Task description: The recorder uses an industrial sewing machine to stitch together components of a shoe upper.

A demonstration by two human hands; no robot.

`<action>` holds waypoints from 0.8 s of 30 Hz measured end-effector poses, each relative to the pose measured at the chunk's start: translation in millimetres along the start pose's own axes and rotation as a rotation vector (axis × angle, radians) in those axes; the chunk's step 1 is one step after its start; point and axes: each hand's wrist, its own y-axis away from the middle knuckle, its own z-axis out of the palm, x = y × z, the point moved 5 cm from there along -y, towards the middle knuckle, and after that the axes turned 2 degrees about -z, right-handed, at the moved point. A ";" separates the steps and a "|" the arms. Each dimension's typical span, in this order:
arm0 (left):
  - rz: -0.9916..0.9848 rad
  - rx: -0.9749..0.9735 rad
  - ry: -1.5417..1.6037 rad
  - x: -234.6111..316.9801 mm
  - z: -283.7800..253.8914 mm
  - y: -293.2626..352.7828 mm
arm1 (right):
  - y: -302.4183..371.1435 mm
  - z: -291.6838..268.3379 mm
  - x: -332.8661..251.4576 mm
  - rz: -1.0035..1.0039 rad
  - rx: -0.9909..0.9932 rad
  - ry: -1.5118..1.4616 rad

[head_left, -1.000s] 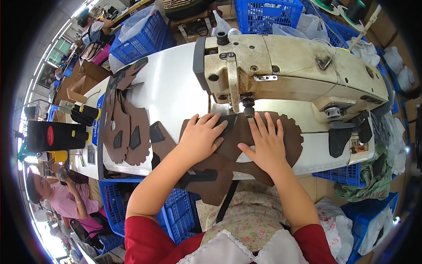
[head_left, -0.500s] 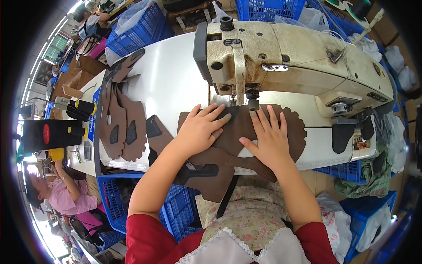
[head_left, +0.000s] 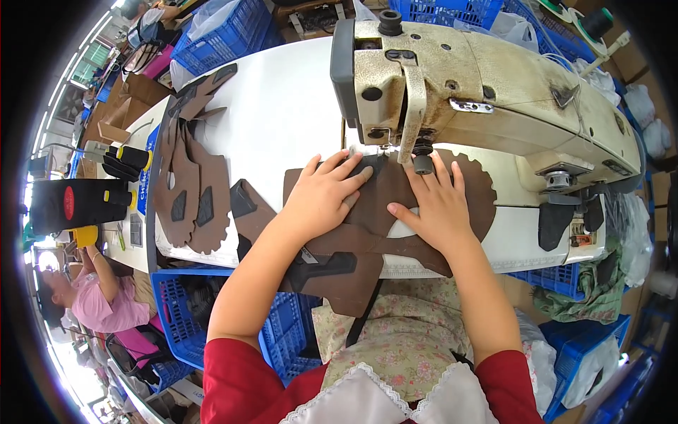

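Observation:
Under the needle area of a cream sewing machine (head_left: 508,92) lies a brown cut piece of leather-like sheet (head_left: 479,205) with a notched, rounded right edge. My left hand (head_left: 321,201) rests flat on its left part, fingers stretched toward the presser foot (head_left: 385,147) and touching a dark patch (head_left: 371,167). To the right of the needle, my right hand (head_left: 439,212) lies spread on the same piece, its fingertips partly behind the machine's black knob (head_left: 422,164). The piece's lower end, with a black patch (head_left: 325,267), hangs over the front edge of the table.
More brown pieces (head_left: 201,166) with dark patches lie stacked on the white table (head_left: 275,92) at left. Blue crates (head_left: 176,311) stand below and behind it. A black-and-yellow device (head_left: 78,205) is farther left, near a seated person in pink (head_left: 106,300).
The view has shifted slightly, so the machine appears farther right and a little higher. Both hands stay flat on the brown piece, their fingertips a little farther up in the picture.

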 end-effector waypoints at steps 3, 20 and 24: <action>-0.008 -0.003 0.013 -2.1 0.4 -1.2 | -2.2 0.3 0.1 -0.003 -0.020 0.025; 0.007 0.043 0.016 -3.7 2.3 -4.1 | -7.2 0.3 2.3 0.034 -0.075 0.032; -0.008 0.037 0.019 -4.7 2.4 -3.5 | -8.0 1.2 1.3 0.031 -0.070 0.032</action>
